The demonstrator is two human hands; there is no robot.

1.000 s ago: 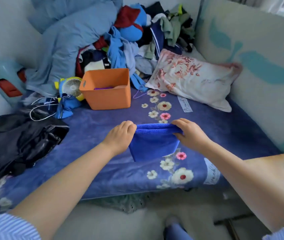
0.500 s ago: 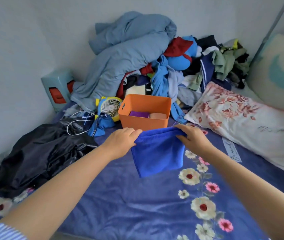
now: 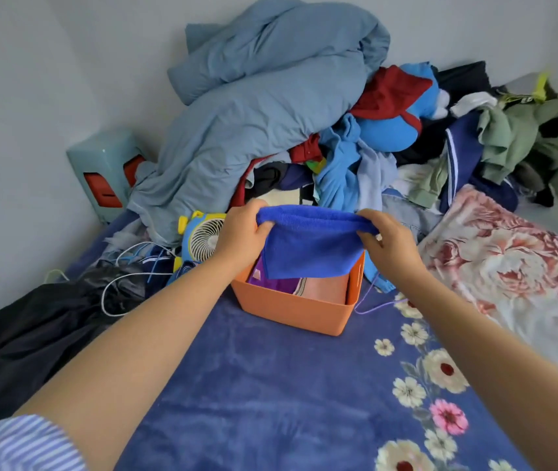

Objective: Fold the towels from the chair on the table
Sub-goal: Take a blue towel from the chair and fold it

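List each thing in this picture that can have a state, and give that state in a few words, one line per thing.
blue towel: folded, held up by its top edge over the bin.
left hand: grips the towel's left corner.
right hand: pinches the towel's right corner.
orange bin: upright, open, folded cloths inside.
small fan: lying among the clutter; running or not, cannot tell.
floral pillow: lying flat on the bed.

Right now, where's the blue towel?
Head view, centre: the blue towel hangs over the orange bin, its top edge pinched by the left hand and right hand.
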